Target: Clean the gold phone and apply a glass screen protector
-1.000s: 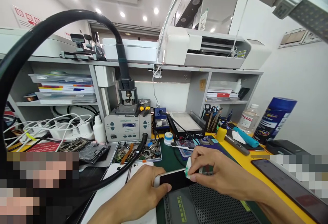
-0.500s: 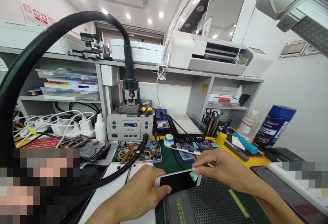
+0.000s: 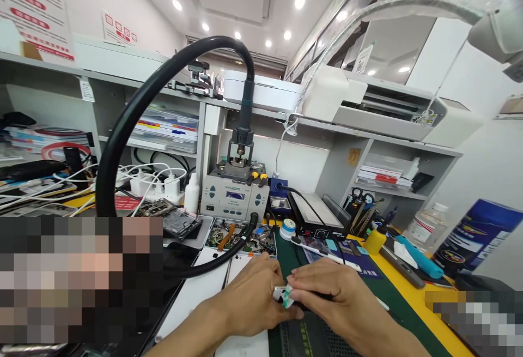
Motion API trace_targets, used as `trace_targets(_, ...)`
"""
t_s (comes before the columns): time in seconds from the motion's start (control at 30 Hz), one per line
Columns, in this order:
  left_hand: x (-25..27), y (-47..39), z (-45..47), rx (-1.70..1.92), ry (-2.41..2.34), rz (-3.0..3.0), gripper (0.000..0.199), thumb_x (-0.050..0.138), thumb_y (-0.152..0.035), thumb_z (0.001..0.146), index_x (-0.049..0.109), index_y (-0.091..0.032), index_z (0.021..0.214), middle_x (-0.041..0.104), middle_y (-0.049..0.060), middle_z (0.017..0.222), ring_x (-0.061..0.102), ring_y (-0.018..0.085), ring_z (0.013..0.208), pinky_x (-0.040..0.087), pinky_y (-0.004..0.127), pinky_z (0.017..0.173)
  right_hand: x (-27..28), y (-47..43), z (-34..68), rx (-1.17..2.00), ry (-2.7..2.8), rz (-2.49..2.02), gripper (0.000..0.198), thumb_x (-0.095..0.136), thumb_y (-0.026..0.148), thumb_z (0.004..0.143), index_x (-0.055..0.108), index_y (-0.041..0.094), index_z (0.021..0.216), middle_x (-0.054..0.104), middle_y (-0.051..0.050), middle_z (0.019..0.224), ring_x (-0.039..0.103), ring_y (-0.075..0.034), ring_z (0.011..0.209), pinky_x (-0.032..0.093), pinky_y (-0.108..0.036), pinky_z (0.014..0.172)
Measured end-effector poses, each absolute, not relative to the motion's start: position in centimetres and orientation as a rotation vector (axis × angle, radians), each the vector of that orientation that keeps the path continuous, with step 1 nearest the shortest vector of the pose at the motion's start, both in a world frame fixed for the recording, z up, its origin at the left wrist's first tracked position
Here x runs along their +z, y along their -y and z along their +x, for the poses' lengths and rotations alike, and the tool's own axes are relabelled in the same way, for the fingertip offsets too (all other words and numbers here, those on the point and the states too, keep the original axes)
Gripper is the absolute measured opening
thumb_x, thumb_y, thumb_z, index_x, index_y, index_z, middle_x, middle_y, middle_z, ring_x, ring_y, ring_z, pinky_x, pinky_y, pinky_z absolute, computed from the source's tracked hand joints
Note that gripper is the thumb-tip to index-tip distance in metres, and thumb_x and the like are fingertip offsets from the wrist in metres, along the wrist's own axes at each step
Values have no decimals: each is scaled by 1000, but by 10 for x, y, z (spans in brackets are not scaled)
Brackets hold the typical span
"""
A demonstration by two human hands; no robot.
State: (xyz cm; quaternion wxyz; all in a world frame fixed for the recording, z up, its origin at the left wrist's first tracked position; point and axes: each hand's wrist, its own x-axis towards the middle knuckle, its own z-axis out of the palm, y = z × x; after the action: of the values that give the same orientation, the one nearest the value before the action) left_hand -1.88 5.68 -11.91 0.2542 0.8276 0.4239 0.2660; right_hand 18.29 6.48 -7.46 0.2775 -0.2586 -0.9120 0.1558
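Note:
My left hand (image 3: 255, 294) is closed around a smartphone (image 3: 278, 292), tilted so that only a small silvery edge shows between my hands. Against that edge my right hand (image 3: 339, 297) pinches a small crumpled white-and-green piece (image 3: 288, 297), paper or film, I cannot tell which. Fingers of both hands hide the rest of the phone. Below them lies a dark perforated pad (image 3: 304, 338) with yellow-green lettering, on a green mat (image 3: 417, 330).
A black hose (image 3: 108, 166) arches on the left from the rework station (image 3: 212, 199). Behind my hands lie a parts tray (image 3: 274, 248), a white brush (image 3: 322, 252) and a round tub (image 3: 288, 228). A yellow bottle (image 3: 375, 241) and a blue can (image 3: 476, 237) stand right.
My view has turned left. The phone has tilted, so its dark screen no longer shows. My right hand has moved the white-and-green piece onto the phone's edge, closer to my left hand.

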Motion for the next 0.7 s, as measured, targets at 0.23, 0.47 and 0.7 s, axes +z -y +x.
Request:
trace_targets(0.23,-132,-60,-21,701,-1257,2330,27,73,-43,82,59,-21,83,58,4,96,53,25,95,40,41,98,-86,-61,159,145,2415,-482,21,65,11,97,79,23,106,83,-3,102,78,-19,92,55,-30,83)
trace_targets(0.47,-124,-60,-21,719,-1212,2313,38,78,-51,84,60,-20,70,62,0,89,58,22,90,38,31,79,-69,-72,193,313,2532,-665,19,64,29,101,83,29,102,83,-2,93,79,-22,93,61,-28,84)
trace_targets(0.7,-123,-61,-23,712,-1235,2238,44,78,-58,82,62,-19,68,65,4,88,59,26,92,38,32,77,-60,-83,259,710,2277,-1265,20,76,50,88,87,34,95,83,-2,104,77,-28,105,62,-28,91)
